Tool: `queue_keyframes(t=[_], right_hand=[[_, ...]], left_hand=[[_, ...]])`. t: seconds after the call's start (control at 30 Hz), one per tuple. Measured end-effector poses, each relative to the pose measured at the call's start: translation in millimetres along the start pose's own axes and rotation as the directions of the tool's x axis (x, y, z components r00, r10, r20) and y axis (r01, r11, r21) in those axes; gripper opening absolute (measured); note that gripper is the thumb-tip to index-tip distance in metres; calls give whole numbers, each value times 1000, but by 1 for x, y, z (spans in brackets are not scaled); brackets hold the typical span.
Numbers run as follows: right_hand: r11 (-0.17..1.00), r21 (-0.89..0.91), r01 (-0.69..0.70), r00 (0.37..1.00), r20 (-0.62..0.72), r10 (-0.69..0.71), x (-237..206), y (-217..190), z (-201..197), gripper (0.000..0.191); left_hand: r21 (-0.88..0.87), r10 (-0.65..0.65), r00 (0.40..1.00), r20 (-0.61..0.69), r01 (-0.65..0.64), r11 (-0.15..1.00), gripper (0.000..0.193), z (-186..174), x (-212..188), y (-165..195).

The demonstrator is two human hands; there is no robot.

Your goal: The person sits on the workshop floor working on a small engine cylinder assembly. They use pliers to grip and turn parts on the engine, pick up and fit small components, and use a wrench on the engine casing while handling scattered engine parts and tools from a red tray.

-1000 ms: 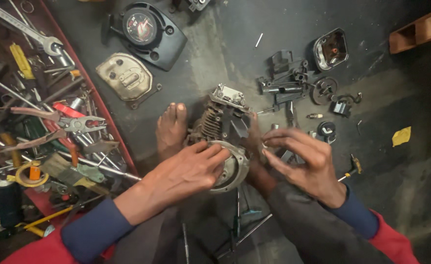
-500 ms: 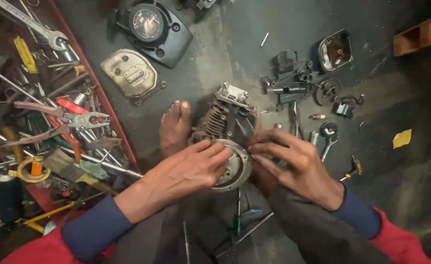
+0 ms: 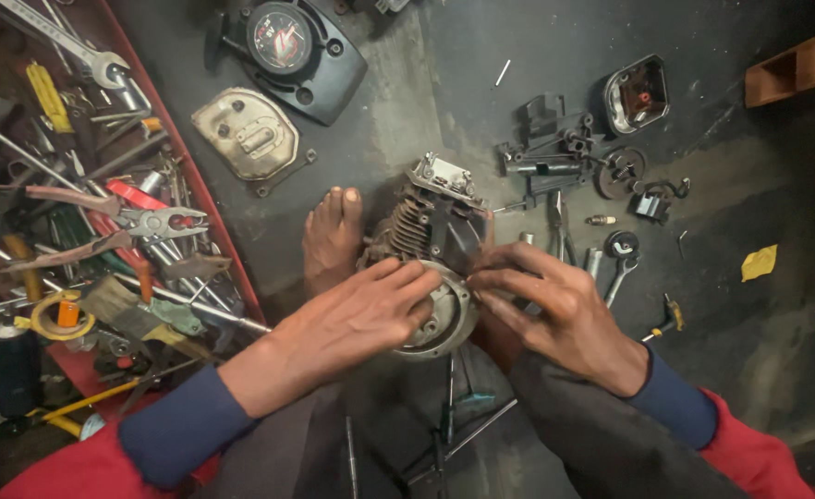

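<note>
The small engine sits on the floor beside a bare foot. The left hand lies flat, grip open, on its round cover; the right hand pinches the cover's rim. A red tool tray crowds the left, loose parts the right.

The left hand lies flat on the round cover of a small finned engine block standing on the dark floor. The right hand touches the cover's right edge with its fingers. A bare foot rests just beside the block. A red tool tray with pliers lies to the left. Loose engine parts and a wrench lie to the right.
</note>
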State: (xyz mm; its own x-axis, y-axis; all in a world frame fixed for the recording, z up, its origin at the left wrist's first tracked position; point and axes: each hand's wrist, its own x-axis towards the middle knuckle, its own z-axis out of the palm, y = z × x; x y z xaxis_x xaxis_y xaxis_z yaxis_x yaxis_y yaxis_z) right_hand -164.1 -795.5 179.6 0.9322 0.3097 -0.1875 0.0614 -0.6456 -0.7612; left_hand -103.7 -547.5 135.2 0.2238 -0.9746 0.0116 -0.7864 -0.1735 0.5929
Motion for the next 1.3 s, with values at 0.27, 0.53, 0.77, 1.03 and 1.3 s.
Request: queue_keyframes(t=[0.27, 0.53, 0.77, 1.03, 1.3], right_hand=[[980, 71, 187, 963, 184, -197, 9, -2, -1, 32], [974, -26, 224, 970, 108, -220, 14, -5, 5, 34], [947, 9, 322, 902, 301, -309, 21, -1, 9, 41], [760, -228, 608, 746, 491, -450, 36, -3, 30, 46], [638, -293, 712, 672, 550, -497, 43, -12, 34, 41]], left_hand=[[-203, -129, 982, -140, 99, 974, 45, 2, -17, -3], [-57, -64, 998, 2, 64, 996, 22, 2, 0, -3], [-307, -139, 976, -170, 81, 948, 39, -13, -19, -8], [-399, -474, 845, -248, 356, 845, 34, -21, -61, -14], [-390, -492, 840, -230, 384, 837, 36, -17, -63, -14]])
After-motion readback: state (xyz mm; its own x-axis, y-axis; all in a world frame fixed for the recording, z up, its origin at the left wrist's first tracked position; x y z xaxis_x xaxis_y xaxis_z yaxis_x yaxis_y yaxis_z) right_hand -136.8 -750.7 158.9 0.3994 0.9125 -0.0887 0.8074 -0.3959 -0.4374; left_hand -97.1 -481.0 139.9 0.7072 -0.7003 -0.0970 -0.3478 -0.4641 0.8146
